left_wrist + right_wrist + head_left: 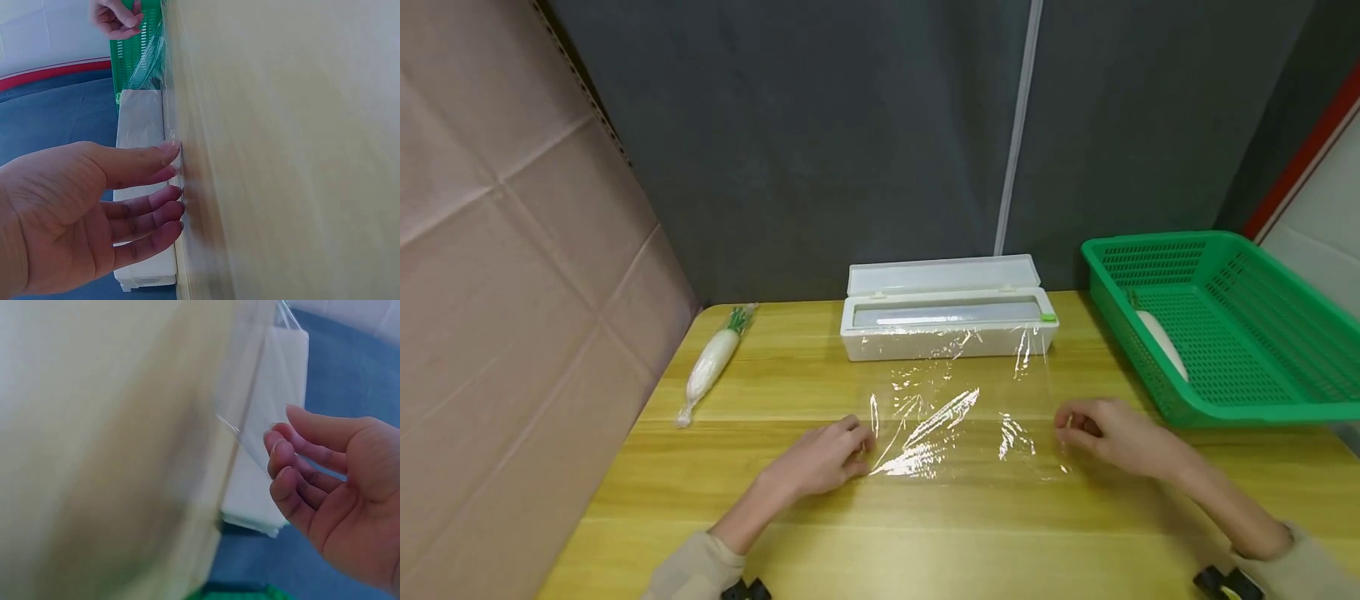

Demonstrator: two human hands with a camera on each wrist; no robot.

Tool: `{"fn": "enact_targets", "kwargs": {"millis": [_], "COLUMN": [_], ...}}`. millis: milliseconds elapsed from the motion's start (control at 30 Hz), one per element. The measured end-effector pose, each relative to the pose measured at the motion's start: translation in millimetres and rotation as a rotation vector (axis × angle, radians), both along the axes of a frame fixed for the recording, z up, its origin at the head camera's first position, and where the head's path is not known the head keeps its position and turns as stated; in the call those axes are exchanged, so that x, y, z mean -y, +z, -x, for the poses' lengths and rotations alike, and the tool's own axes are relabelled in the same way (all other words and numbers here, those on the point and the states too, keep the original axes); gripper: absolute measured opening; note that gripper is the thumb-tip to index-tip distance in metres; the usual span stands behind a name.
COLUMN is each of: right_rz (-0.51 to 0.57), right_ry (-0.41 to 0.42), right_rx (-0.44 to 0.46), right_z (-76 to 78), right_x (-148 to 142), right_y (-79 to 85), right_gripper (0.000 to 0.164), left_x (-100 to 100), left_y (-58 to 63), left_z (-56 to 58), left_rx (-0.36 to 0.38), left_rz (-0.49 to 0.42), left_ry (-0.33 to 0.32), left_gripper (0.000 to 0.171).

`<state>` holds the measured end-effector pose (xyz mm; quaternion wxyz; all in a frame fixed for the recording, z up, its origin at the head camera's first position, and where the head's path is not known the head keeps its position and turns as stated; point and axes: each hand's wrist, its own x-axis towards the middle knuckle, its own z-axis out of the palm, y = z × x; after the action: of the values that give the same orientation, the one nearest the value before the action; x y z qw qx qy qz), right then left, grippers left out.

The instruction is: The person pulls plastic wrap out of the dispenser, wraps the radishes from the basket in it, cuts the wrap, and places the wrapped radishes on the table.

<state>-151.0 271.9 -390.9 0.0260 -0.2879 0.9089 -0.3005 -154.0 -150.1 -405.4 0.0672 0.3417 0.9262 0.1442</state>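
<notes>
A sheet of clear cling film [951, 417] stretches from a white cling film box [955, 344] toward me over the wooden table. At the sheet's left edge is my left hand [827, 454]; its fingertips [169, 150] touch or nearly touch the film, with thumb and index finger slightly apart in the left wrist view. My right hand [1120, 437] hovers beside the right edge, fingers loosely bent, thumb separated from the index finger. In the right wrist view a free film corner shows beyond the right fingers [284, 487], and part of that edge is hidden behind them.
The box's lid [943, 273] stands raised, and a green slider [1048, 317] sits at its right end. A film-wrapped white radish [713, 364] lies on the left. To the right, a green basket [1262, 412] holds another white radish [1161, 343]. A dark partition [812, 150] rises behind the table.
</notes>
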Motion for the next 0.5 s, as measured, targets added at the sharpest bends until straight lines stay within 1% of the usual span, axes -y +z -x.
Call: {"fn": "enact_targets", "kwargs": {"millis": [133, 267, 367, 500], "right_rz": [-0.041, -0.058, -0.054, -0.059], "right_ry": [-0.081, -0.147, -0.183, -0.247], "right_rx": [-0.077, -0.181, -0.253, -0.315], "right_z": [7.0, 17.1, 24.9, 35.8], "right_x": [-6, -13, -21, -34], "right_y": [21.3, 39.5, 50.1, 59.4], "right_gripper": [0.004, 0.008, 0.012, 0.016], "left_x": [1, 2, 3, 4], "left_y": [0.0, 0.2, 0.0, -1.7], "left_z": [0.8, 1.1, 1.2, 2.1], "left_rx": [0.042, 0.067, 0.077, 0.103], "left_rz": [-0.010, -0.026, -0.040, -0.056], "left_ry": [0.011, 0.015, 0.010, 0.020], "left_gripper": [0.023, 0.026, 0.026, 0.027]}}
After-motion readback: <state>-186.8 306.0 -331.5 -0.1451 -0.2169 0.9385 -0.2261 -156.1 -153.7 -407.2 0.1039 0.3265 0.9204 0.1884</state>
